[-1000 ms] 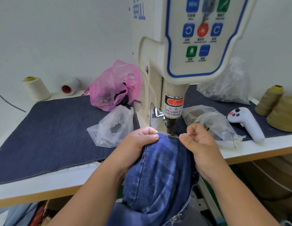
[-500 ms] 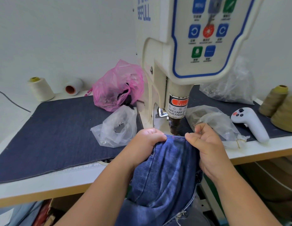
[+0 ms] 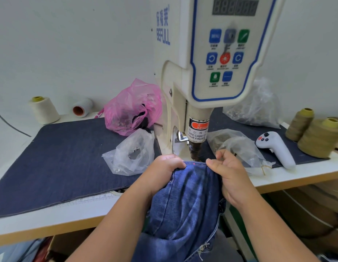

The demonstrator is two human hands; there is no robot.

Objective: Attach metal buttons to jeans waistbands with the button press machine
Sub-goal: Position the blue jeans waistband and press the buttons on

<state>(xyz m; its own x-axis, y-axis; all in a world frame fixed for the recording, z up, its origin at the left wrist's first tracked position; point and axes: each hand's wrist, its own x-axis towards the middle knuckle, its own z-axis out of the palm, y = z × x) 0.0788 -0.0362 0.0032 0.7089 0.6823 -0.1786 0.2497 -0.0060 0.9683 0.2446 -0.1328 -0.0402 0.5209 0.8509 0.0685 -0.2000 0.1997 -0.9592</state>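
The cream button press machine (image 3: 211,76) stands at the table's middle, its dark punch (image 3: 195,151) pointing down just behind the jeans' edge. Blue jeans (image 3: 189,201) hang off the table's front edge, with the waistband (image 3: 195,164) pulled flat under the punch. A small red light dot lies on the waistband. My left hand (image 3: 162,173) grips the waistband on the left. My right hand (image 3: 228,174) pinches it on the right. The die under the cloth is hidden, and no button shows.
A pink bag (image 3: 132,108) and a clear bag (image 3: 132,154) lie left of the machine on a dark denim mat (image 3: 60,157). Clear bags (image 3: 238,146), a white controller (image 3: 277,148) and olive thread cones (image 3: 319,137) sit to the right. White thread spools (image 3: 44,109) stand at the back left.
The view has tilted up, showing more of the machine's panel. Both hands keep their hold on the waistband under the punch, and a red dot now shows on the cloth.
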